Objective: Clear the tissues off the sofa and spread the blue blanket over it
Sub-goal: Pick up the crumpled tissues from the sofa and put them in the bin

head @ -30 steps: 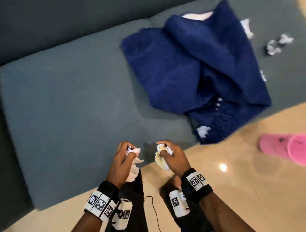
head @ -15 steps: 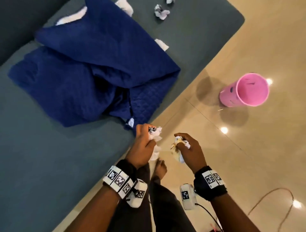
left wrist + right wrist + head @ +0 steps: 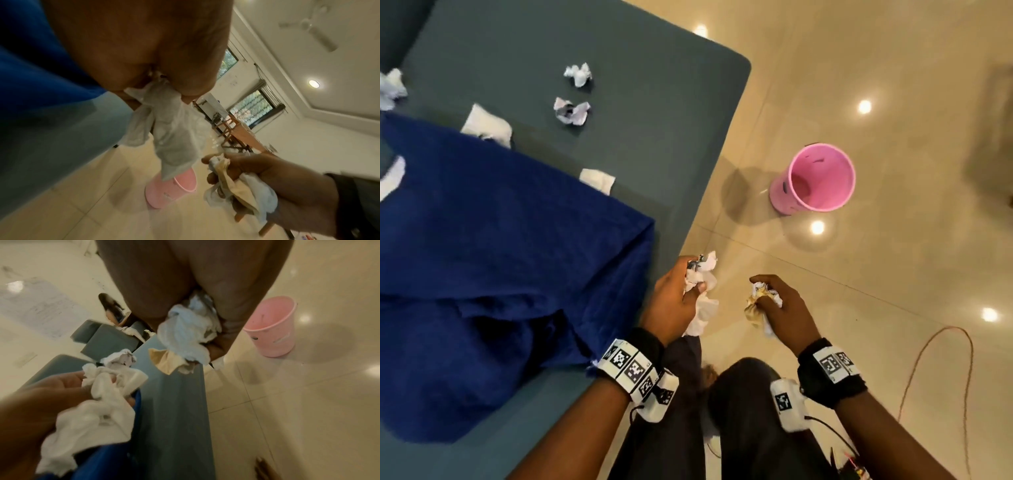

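Both fists clamped: left hand [image 3: 674, 301] grips white tissues [image 3: 702, 291], right hand [image 3: 787, 308] grips a white-and-tan wad [image 3: 758, 301].

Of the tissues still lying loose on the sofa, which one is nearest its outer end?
The crumpled white tissue farthest up the sofa in the head view. The grey-stained wad and the flat pieces along the blue blanket lie farther back.

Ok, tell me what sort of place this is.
Most likely a home living room: a grey-green sofa with a blue blanket on it, a glossy tiled floor with a pink bin, and a ceiling fan overhead.
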